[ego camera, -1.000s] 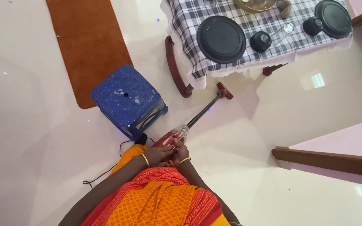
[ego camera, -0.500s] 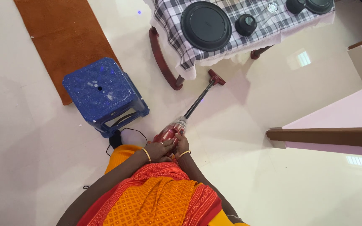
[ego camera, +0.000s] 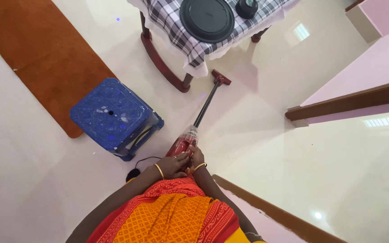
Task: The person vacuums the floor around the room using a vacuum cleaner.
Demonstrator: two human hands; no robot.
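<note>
Both hands — left hand [ego camera: 171,164] and right hand [ego camera: 196,157] — grip the red stick vacuum [ego camera: 183,145], its long wand [ego camera: 205,105] running away from them toward the bench [ego camera: 190,47] — nozzle [ego camera: 220,77] just beside the bench's leg.

Red stick vacuum [ego camera: 183,145], blue speckled stool [ego camera: 113,116], black-and-white checked tablecloth [ego camera: 181,33], black plate [ego camera: 207,20], rust-brown rug [ego camera: 37,54]

I see both my arms reaching forward and down from the chest, forearms converging so the hands meet in front of my waist. My left hand [ego camera: 173,164] is curled closed, knuckles up, a thin gold bangle on its wrist. My right hand [ego camera: 196,157] sits just beside it, touching, fingers wrapped closed too, with a matching bangle at its wrist.
</note>
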